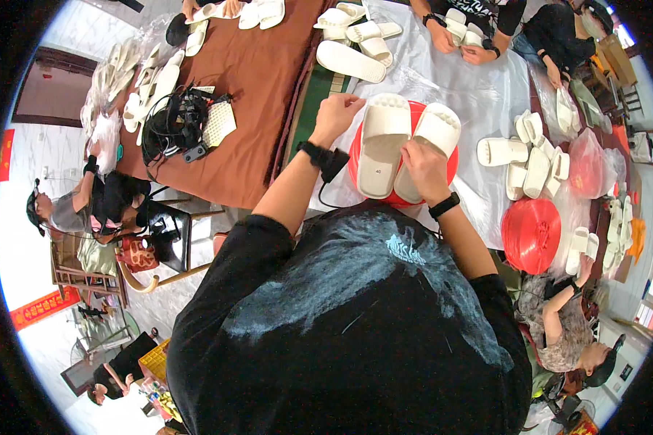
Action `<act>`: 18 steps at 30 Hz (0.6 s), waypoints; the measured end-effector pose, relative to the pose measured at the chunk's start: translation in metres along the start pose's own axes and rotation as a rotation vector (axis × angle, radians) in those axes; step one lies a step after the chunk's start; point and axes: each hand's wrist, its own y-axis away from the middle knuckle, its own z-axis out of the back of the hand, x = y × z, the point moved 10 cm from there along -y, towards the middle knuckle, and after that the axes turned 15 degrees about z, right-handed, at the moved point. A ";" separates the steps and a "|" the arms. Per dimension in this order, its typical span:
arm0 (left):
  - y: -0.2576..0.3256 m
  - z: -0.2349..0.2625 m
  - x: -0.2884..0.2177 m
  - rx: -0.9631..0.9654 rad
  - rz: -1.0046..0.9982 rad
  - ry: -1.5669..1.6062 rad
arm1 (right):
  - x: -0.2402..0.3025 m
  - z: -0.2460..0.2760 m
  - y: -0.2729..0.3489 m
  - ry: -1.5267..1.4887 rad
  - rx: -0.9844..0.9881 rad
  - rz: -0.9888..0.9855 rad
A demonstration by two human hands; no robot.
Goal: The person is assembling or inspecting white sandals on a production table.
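Two cream slippers lie side by side in front of me on a round red bundle (453,168). The left slipper (375,163) is upright with its insole showing. My right hand (426,170) is closed at the inner edge of the right slipper (439,127), fingertips pinched against it and covering part of its insole. My left hand (336,117) is held just left of the left slipper's strap, its fingers drawn together and pointing at it. Whatever may be between those fingertips is too small to make out.
Loose cream slippers (350,61) lie ahead, and more slippers (535,172) on the right. A second red bundle (531,235) sits at the right edge. Black cables (173,127) pile on the brown table (247,94). Co-workers handle slippers around the tables.
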 end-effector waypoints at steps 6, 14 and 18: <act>-0.032 -0.027 -0.013 0.071 0.029 0.084 | -0.003 -0.005 0.000 -0.014 0.010 0.050; -0.013 -0.050 -0.088 0.190 -0.263 -0.001 | -0.009 -0.011 0.002 -0.025 0.158 0.157; -0.008 -0.079 -0.111 0.274 -0.463 -0.206 | -0.002 -0.013 0.001 -0.046 0.270 0.229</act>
